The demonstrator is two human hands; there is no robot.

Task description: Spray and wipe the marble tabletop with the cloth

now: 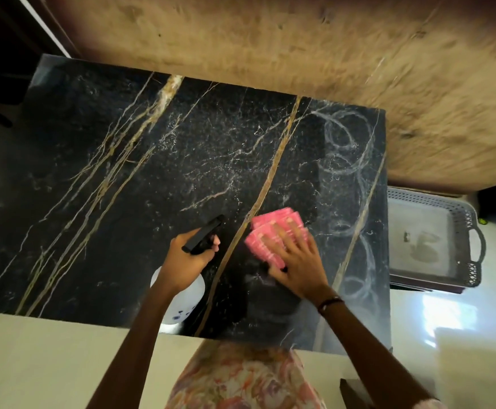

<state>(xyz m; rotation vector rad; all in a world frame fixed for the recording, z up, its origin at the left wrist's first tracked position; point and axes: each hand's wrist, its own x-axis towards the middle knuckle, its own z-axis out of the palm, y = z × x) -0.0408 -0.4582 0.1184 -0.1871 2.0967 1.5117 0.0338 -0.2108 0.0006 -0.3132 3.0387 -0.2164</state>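
A folded pink cloth [279, 236] is pressed flat on the black gold-veined marble tabletop [122, 178] by the right hand [295, 261] — a white spray bottle with black trigger head [201, 237] is gripped by the left hand [186, 261].

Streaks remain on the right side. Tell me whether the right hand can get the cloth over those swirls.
Probably yes: right hand presses the cloth flat beside the swirls, with nothing lying between.

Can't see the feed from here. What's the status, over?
Left hand grips spray bottle. Right hand flat on pink cloth, pressing it to marble tabletop. Swirl streaks at right edge. Nothing in the way.
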